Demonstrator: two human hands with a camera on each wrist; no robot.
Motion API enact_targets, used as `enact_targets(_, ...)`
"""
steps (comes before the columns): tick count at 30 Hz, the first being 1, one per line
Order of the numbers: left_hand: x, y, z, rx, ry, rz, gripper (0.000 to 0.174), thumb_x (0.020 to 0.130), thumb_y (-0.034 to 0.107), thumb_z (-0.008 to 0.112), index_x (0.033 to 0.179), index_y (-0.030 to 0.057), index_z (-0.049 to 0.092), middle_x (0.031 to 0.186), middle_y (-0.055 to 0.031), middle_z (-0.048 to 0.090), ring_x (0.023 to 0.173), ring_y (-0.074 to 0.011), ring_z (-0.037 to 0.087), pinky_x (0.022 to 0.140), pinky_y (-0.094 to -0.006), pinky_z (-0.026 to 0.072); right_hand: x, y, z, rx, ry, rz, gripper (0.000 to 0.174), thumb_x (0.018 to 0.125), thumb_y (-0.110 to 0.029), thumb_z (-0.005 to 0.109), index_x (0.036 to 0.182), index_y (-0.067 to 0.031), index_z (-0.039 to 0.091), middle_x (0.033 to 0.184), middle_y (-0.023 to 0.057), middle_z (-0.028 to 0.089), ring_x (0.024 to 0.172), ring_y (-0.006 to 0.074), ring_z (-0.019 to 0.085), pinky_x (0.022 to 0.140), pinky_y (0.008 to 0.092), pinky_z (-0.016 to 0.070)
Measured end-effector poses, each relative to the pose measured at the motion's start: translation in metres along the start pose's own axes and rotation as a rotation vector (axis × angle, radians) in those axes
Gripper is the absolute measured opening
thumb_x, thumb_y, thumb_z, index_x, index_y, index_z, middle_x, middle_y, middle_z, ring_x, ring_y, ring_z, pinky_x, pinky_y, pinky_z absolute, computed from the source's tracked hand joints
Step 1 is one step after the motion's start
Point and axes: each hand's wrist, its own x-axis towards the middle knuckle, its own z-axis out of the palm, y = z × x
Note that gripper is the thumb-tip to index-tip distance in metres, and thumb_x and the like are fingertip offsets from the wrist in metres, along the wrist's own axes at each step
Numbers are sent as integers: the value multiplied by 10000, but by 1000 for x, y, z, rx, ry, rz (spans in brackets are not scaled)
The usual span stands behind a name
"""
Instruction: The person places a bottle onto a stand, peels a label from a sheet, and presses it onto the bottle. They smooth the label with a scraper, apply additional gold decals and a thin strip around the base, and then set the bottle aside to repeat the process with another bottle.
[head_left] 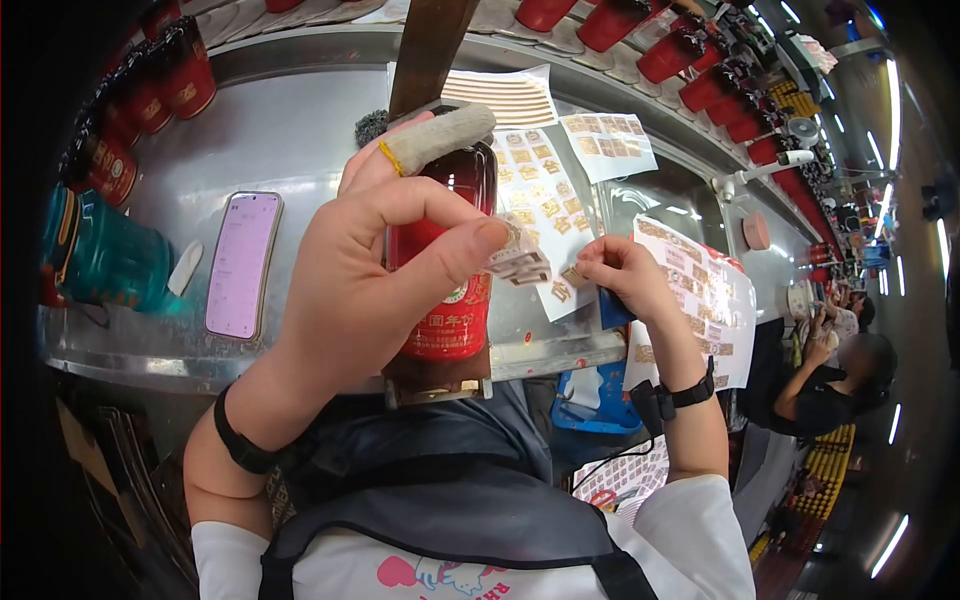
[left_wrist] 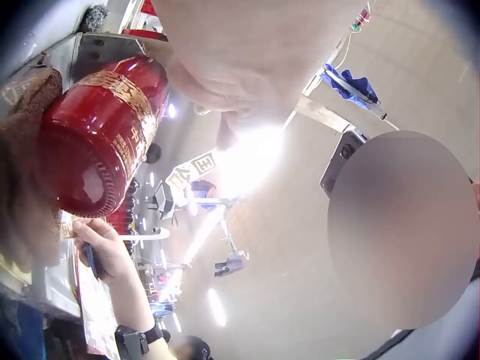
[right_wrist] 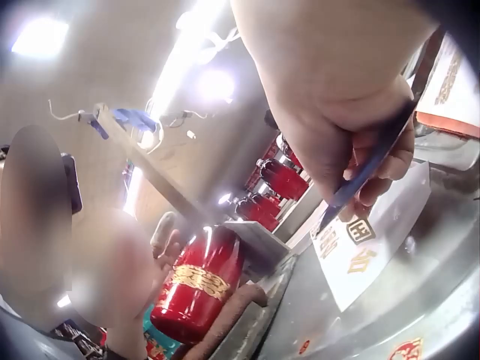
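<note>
My left hand (head_left: pixel 375 250) pinches a small decal piece (head_left: pixel 522 262) with gold characters between thumb and forefinger. One finger wears a pale cloth finger cot (head_left: pixel 440 138). Behind that hand a red glass bottle (head_left: pixel 448 325) with gold lettering lies in a holder. To its right, my right hand (head_left: pixel 632 280) has its fingertips at the decal sheet (head_left: pixel 545 195). In the right wrist view, that hand grips a slim blue tool (right_wrist: pixel 371 166), whose tip meets the gold characters. I cannot tell which kind of tool it is.
A phone (head_left: pixel 243 265) with a lit screen lies on the metal table at left, near a teal container (head_left: pixel 110 250). More decal sheets (head_left: pixel 695 300) lie at right. Red bottles (head_left: pixel 180 85) line the back and left. A seated person (head_left: pixel 835 375) is at far right.
</note>
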Motion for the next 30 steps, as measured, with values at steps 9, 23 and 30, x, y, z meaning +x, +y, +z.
enact_targets(9, 2, -4, -1, -25, 29, -26, 148, 903, 208, 734, 876, 63, 731, 973, -55, 645, 1055, -190, 501, 997, -351, 329, -9, -16, -3, -67, -10, 37, 176, 895, -141, 737, 1013, -15, 703, 890, -7, 695, 801, 68, 618, 757, 234, 478)
enact_targets(23, 6, -2, -8, -88, 2, -163, 157, 885, 189, 746, 886, 32, 735, 1175, -120, 611, 1141, -227, 511, 1029, -363, 361, -6, -19, 10, -897, 383, -190, 624, 805, -392, 799, 1309, -87, 592, 949, 117, 690, 829, 301, 693, 690, 403, 536)
enact_targets(30, 24, -21, -13, 468, 52, 144, 77, 876, 155, 730, 897, 83, 747, 1432, -151, 547, 1413, -331, 363, 1157, -438, 256, 6, -13, 4, -946, 412, -181, 569, 850, -392, 759, 1312, -104, 592, 891, 103, 705, 815, 298, 696, 676, 417, 529)
